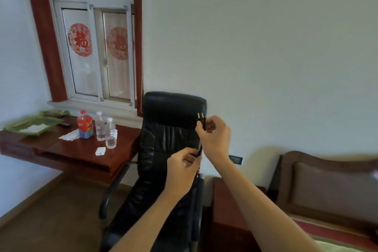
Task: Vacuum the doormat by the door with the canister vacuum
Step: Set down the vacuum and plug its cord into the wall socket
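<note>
My right hand (214, 137) pinches a black two-pin power plug (201, 119), pins pointing up, in front of the black chair's headrest. A black cord (200, 149) runs down from the plug into my left hand (183, 172), whose fingers are closed around it a little lower. A wall socket (235, 159) sits low on the white wall, just right of my right wrist. The canister vacuum, the doormat and the door are out of view.
A black leather office chair (163, 149) stands directly in front of me. To the left is a red-brown desk (71, 149) with bottles (84, 127) and a green tray under a window. A bed with a brown headboard (327, 180) and a low dark cabinet (225, 210) fill the right.
</note>
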Demonstrator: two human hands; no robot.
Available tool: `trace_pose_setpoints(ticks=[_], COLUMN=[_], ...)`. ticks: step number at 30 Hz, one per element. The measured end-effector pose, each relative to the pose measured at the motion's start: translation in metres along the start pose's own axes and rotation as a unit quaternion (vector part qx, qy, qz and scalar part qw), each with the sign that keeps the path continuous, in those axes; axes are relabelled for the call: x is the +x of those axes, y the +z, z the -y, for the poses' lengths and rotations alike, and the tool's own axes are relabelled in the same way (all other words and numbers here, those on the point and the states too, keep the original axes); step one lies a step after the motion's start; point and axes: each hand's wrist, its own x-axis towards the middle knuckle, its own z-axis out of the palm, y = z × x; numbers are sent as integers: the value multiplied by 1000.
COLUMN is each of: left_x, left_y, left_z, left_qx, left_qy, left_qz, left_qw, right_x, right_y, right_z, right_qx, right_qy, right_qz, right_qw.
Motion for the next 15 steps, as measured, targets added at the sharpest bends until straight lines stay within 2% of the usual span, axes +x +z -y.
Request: trace_pose_setpoints(ticks=[8,15], left_x=[10,17], left_y=[123,218], left_z=[-13,-9], left_qx=[-21,-15], left_qy=[-1,-23], left_qz=[72,119], left_qw=[997,993], right_x=[45,77], right_y=[-96,-164], right_z=[-71,-140], right_qx=[-30,-39], right_qy=[61,94], right_qz=[-65,-79], right_qw=[996,992])
